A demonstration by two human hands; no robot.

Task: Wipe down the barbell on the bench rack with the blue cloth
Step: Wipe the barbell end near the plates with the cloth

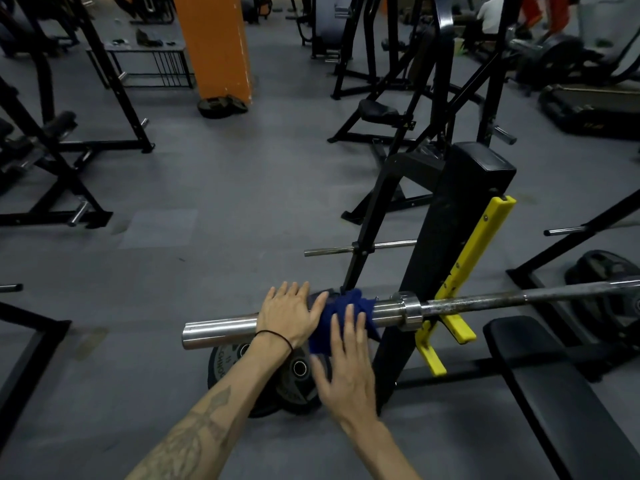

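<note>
The steel barbell [467, 303] lies across the bench rack, its thick sleeve [218, 331] pointing left toward me. The blue cloth [341, 308] is draped over the sleeve beside the collar. My left hand [289, 313] lies flat on top of the sleeve, fingers spread, its thumb edge touching the cloth. My right hand [346, 368] hovers just in front of the cloth with fingers spread, fingertips against the cloth's lower part, not gripping it.
The rack's black upright [446, 244] with yellow hooks [453, 325] holds the bar. A black bench pad [561, 382] lies at the right. Weight plates [294, 375] rest on the floor under the sleeve. Other gym machines and an orange pillar [214, 46] stand further away.
</note>
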